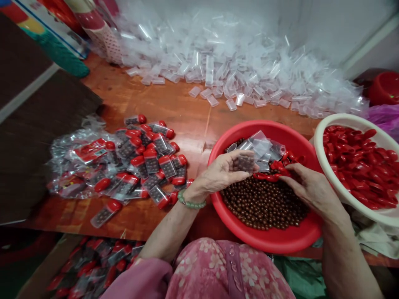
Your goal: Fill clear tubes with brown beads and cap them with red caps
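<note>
My left hand point(216, 171), with a green bead bracelet at the wrist, grips a small clear plastic container point(245, 162) filled with dark balls. Close beside it, over the red basin point(268, 244), my right hand point(313, 189) has its fingers closed on red plastic caps point(278, 169); how many it holds I cannot tell. Brown balls point(264, 203) cover the basin's bottom under both hands. Several clear containers point(260, 144) without caps and more red caps lie in the basin's far part.
A white basin point(318, 139) of red caps stands at right. Clear empty containers point(230, 79) are heaped along the back wall. Filled, red-capped containers point(151, 161) and plastic bags point(71, 153) lie at left, by a dark box point(40, 108). More capped containers point(90, 270) sit below the table edge.
</note>
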Demonstrator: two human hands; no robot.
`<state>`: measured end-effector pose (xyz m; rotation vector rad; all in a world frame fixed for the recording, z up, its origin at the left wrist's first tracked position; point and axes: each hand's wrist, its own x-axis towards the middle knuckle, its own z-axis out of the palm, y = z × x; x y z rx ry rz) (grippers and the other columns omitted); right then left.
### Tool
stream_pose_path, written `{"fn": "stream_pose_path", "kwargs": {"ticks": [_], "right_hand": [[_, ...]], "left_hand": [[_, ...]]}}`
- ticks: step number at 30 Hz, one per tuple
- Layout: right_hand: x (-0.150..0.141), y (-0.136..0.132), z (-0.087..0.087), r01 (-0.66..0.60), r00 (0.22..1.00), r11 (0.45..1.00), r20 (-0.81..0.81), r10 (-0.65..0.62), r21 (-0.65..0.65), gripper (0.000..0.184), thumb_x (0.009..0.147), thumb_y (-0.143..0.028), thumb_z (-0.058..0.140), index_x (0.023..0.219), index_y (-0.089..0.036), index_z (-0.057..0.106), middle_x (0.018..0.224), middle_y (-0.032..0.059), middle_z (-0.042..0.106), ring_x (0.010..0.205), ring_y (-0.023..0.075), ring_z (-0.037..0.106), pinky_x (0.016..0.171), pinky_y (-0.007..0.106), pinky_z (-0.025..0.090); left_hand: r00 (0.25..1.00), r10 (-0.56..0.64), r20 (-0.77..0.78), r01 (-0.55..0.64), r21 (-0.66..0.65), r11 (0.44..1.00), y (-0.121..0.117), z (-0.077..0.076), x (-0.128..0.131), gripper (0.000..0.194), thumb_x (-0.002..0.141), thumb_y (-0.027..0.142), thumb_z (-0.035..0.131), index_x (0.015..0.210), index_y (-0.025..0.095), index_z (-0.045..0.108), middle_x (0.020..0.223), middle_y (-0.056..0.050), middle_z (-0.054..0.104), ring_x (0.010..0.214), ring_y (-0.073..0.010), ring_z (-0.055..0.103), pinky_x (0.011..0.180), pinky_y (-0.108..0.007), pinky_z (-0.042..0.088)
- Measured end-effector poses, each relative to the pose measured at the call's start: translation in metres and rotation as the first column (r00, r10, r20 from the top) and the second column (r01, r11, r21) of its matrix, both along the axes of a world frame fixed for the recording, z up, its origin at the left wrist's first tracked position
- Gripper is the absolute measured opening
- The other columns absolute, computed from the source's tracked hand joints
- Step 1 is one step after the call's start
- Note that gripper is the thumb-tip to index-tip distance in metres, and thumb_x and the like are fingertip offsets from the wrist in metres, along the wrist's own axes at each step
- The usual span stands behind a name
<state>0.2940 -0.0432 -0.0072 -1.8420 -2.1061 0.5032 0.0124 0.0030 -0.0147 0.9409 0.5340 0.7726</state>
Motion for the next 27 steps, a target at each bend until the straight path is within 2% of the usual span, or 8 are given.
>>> {"fn": "stream_pose_path", "kwargs": {"ticks": [2, 6, 8, 12, 15, 21, 24, 27], "right_hand": [[0.001, -0.002, 0.006, 0.098, 0.962, 0.995, -0.260, -0.088, 0.025, 0.031, 0.091, -0.041, 0.067, 0.118, -0.026, 0.065, 0.090, 0.0035, 0.072, 0.077, 0.0215, 0.070, 0.072, 0.034, 0.055], [-0.008, -0.004, 0.018, 0.116, 0.753, 0.988, -0.639, -0.155, -0.103, 0.035, 0.092, -0.040, 0.067, 0.126, -0.032, 0.062, 0.089, -0.0003, 0.073, 0.072, 0.0171, 0.069, 0.070, 0.030, 0.059], [-0.016, -0.004, 0.023, 0.072, 0.668, 0.981, -0.722, -0.180, -0.179, 0.035, 0.094, -0.037, 0.066, 0.127, -0.032, 0.062, 0.096, 0.0008, 0.075, 0.076, 0.0165, 0.070, 0.075, 0.030, 0.060], [-0.029, -0.004, 0.027, 0.052, 0.532, 0.975, -0.821, -0.210, -0.215, 0.027, 0.094, -0.034, 0.064, 0.121, -0.029, 0.065, 0.118, 0.0050, 0.072, 0.087, 0.0177, 0.071, 0.072, 0.030, 0.061], [-0.035, -0.005, 0.027, 0.078, 0.480, 0.973, -0.848, -0.226, -0.215, 0.020, 0.094, -0.034, 0.065, 0.112, -0.028, 0.067, 0.111, 0.0042, 0.073, 0.083, 0.0164, 0.071, 0.068, 0.027, 0.059], [-0.043, -0.008, 0.027, 0.086, 0.654, 0.984, -0.737, -0.172, -0.153, 0.023, 0.093, -0.037, 0.066, 0.112, -0.024, 0.070, 0.068, -0.0015, 0.068, 0.061, 0.0138, 0.065, 0.063, 0.026, 0.055], [-0.045, -0.009, 0.028, 0.027, 0.766, 0.993, -0.636, -0.092, -0.111, 0.026, 0.092, -0.040, 0.068, 0.112, -0.024, 0.073, 0.066, -0.0014, 0.067, 0.060, 0.0135, 0.064, 0.058, 0.024, 0.054], [-0.042, -0.009, 0.027, -0.033, 0.807, 0.989, -0.587, -0.057, -0.141, 0.029, 0.091, -0.042, 0.068, 0.112, -0.024, 0.076, 0.070, -0.0001, 0.069, 0.059, 0.0127, 0.063, 0.054, 0.023, 0.052]], "left_hand": [[1.000, -0.006, 0.017, 0.006, 0.003, 1.000, 0.000, 0.000, -0.001, 0.050, 0.078, 0.021, 0.081, 0.125, 0.017, 0.062, 0.108, -0.010, 0.077, 0.105, -0.0187, 0.072, 0.100, -0.033, 0.049], [0.996, -0.078, 0.048, 0.079, -0.026, 0.997, -0.005, 0.004, -0.002, 0.044, 0.083, 0.027, 0.078, 0.123, 0.017, 0.064, 0.108, -0.012, 0.077, 0.105, -0.0208, 0.072, 0.095, -0.035, 0.053], [0.989, -0.131, 0.069, 0.134, -0.043, 0.990, -0.009, 0.006, -0.002, 0.041, 0.085, 0.030, 0.077, 0.121, 0.016, 0.065, 0.106, -0.012, 0.077, 0.101, -0.0207, 0.073, 0.091, -0.034, 0.055], [0.997, -0.043, 0.063, 0.048, -0.077, 0.996, -0.012, 0.008, -0.001, 0.037, 0.084, 0.026, 0.077, 0.118, 0.016, 0.065, 0.105, -0.009, 0.075, 0.098, -0.0176, 0.073, 0.089, -0.031, 0.056], [0.995, -0.077, 0.060, 0.083, -0.111, 0.990, -0.011, 0.011, -0.001, 0.042, 0.083, 0.020, 0.077, 0.122, 0.016, 0.062, 0.105, -0.009, 0.074, 0.094, -0.0168, 0.073, 0.088, -0.030, 0.056], [0.997, -0.061, 0.049, 0.065, -0.092, 0.994, -0.009, 0.015, -0.001, 0.060, 0.075, 0.013, 0.081, 0.131, 0.020, 0.058, 0.108, -0.008, 0.073, 0.096, -0.0174, 0.073, 0.094, -0.033, 0.054], [0.997, -0.039, 0.060, 0.044, -0.095, 0.995, -0.008, 0.010, 0.002, 0.062, 0.073, 0.013, 0.083, 0.129, 0.020, 0.059, 0.110, -0.008, 0.073, 0.097, -0.0180, 0.072, 0.096, -0.035, 0.053], [0.998, -0.001, 0.060, 0.008, -0.116, 0.993, -0.006, 0.006, 0.004, 0.062, 0.070, 0.012, 0.085, 0.126, 0.021, 0.060, 0.109, -0.007, 0.072, 0.095, -0.0172, 0.071, 0.096, -0.035, 0.053]]}}
